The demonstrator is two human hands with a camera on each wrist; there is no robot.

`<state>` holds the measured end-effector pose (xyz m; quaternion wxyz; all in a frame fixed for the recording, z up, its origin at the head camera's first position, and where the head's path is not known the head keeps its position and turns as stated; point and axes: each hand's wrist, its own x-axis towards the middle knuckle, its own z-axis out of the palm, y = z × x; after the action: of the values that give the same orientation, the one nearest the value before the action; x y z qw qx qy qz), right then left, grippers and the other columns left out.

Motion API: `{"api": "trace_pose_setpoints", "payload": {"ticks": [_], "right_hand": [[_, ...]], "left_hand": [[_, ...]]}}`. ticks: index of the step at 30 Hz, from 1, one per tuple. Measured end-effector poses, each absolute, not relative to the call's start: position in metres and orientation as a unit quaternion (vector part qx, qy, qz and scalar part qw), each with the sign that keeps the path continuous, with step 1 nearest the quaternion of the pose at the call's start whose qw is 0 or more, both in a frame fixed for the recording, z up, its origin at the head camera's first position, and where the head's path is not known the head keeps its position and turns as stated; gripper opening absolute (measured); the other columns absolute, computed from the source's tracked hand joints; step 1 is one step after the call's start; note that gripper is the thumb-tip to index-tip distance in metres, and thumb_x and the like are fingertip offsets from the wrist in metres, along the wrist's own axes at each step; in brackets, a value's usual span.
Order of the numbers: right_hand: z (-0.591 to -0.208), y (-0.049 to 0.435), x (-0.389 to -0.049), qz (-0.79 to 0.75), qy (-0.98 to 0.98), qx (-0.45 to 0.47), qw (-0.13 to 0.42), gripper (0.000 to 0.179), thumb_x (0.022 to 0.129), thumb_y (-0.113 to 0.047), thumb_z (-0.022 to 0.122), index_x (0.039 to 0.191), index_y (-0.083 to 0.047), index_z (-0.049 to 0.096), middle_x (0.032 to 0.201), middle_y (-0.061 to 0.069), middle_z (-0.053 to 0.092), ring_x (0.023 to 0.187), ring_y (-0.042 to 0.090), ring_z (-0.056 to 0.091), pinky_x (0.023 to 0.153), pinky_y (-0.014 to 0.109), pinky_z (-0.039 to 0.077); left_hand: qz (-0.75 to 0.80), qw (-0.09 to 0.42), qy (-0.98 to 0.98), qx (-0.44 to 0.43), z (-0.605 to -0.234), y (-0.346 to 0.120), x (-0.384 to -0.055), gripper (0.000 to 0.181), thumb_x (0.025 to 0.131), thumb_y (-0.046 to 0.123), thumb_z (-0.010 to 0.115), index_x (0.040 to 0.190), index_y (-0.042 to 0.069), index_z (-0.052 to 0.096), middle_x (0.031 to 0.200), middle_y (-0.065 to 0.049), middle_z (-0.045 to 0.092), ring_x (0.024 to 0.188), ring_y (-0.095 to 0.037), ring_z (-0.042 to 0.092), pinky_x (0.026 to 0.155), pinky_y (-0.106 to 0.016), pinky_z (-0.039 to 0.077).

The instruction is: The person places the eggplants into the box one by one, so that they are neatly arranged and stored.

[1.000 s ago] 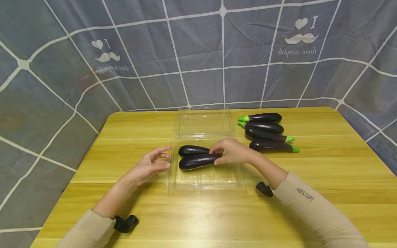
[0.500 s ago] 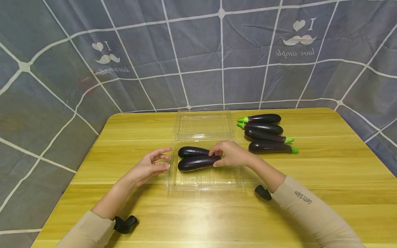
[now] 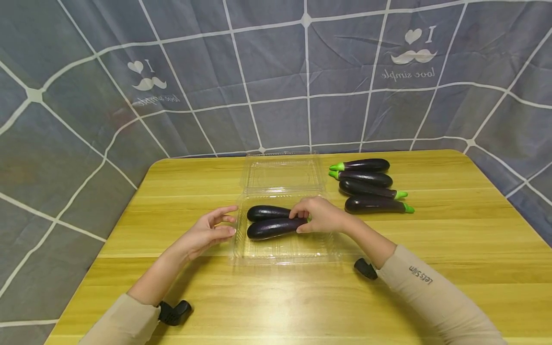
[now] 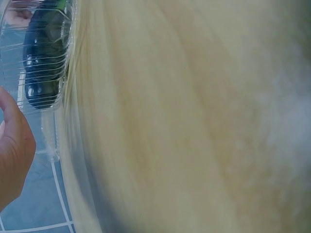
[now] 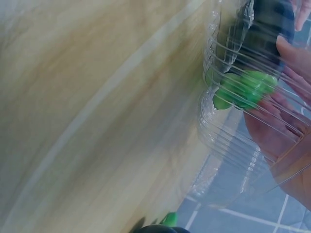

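Two dark purple eggplants lie side by side in the base of a clear plastic clamshell box (image 3: pixel 284 258). Around the stem end of the front eggplant (image 3: pixel 271 229) my right hand (image 3: pixel 319 214) curls, thumb on the near side and fingers on the far side. The rear eggplant (image 3: pixel 268 212) has its stem end hidden by those fingers. In the right wrist view a green stem (image 5: pixel 252 90) shows through the box wall. My left hand (image 3: pixel 207 232) has its fingers spread loosely at the box's left edge, holding nothing.
Behind the base, the clear lid (image 3: pixel 282 173) lies folded back. Several more eggplants (image 3: pixel 374 204) rest in a row on the wooden table (image 3: pixel 267 306), right of the box. A grey checked cloth (image 3: pixel 276 72) hangs behind the table.
Both hands and the two eggplants in the box keep their places. The head view has shifted very slightly.
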<state>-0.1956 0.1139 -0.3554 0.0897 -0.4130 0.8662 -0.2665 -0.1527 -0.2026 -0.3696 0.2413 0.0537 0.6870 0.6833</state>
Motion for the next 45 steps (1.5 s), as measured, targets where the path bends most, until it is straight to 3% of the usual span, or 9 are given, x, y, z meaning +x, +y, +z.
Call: {"api": "trace_pose_setpoints", "payload": {"ticks": [6,14,22,29,35,45], "right_hand": [[-0.354,0.116,-0.196,-0.270,0.859,-0.424,0.096,0.028,0.076,-0.012,0.076,0.102,-0.007,0.068,0.090,0.001,0.061,0.081,0.017,0.056,0.072,0.026,0.048],[-0.348,0.125,-0.196,-0.297,0.854,-0.408,0.129,0.030,0.080,-0.014,0.073,0.109,-0.007,0.067,0.102,0.003,0.063,0.088,0.019,0.057,0.073,0.027,0.051],[-0.345,0.141,-0.198,-0.370,0.831,-0.392,0.138,0.033,0.081,-0.010,0.071,0.112,-0.001,0.064,0.105,0.012,0.062,0.089,0.023,0.058,0.073,0.027,0.054],[-0.342,0.155,-0.195,-0.390,0.831,-0.381,0.109,0.033,0.082,-0.011,0.071,0.112,-0.001,0.065,0.106,0.011,0.064,0.090,0.025,0.059,0.074,0.034,0.054],[-0.339,0.170,-0.192,-0.400,0.837,-0.362,0.092,0.032,0.081,-0.010,0.072,0.111,-0.001,0.065,0.106,0.014,0.063,0.092,0.031,0.058,0.075,0.031,0.054],[-0.338,0.199,-0.186,-0.372,0.863,-0.336,0.052,0.033,0.080,-0.015,0.073,0.110,-0.002,0.066,0.098,0.009,0.064,0.085,0.022,0.059,0.070,0.028,0.054]], "left_hand": [[0.687,0.239,0.684,0.053,-0.369,-0.202,-0.153,0.067,0.086,-0.004,0.058,0.145,-0.001,0.025,0.112,-0.009,0.043,0.086,-0.009,0.057,0.078,-0.023,0.052],[0.687,0.240,0.684,0.057,-0.369,-0.203,-0.154,0.067,0.087,-0.003,0.058,0.145,0.000,0.025,0.113,-0.009,0.043,0.087,-0.010,0.057,0.078,-0.022,0.052],[0.688,0.240,0.683,0.054,-0.370,-0.204,-0.154,0.067,0.087,-0.003,0.058,0.145,0.000,0.024,0.113,-0.010,0.042,0.087,-0.010,0.057,0.080,-0.023,0.052],[0.686,0.241,0.685,0.053,-0.370,-0.204,-0.153,0.068,0.087,-0.002,0.059,0.145,0.000,0.024,0.114,-0.010,0.042,0.088,-0.010,0.057,0.079,-0.023,0.052],[0.685,0.242,0.685,0.054,-0.370,-0.204,-0.152,0.068,0.087,-0.001,0.059,0.145,0.000,0.024,0.114,-0.011,0.042,0.088,-0.010,0.057,0.079,-0.023,0.051],[0.684,0.239,0.687,0.056,-0.369,-0.203,-0.152,0.068,0.086,-0.001,0.059,0.144,-0.001,0.025,0.114,-0.011,0.042,0.087,-0.010,0.056,0.080,-0.023,0.051]]}}
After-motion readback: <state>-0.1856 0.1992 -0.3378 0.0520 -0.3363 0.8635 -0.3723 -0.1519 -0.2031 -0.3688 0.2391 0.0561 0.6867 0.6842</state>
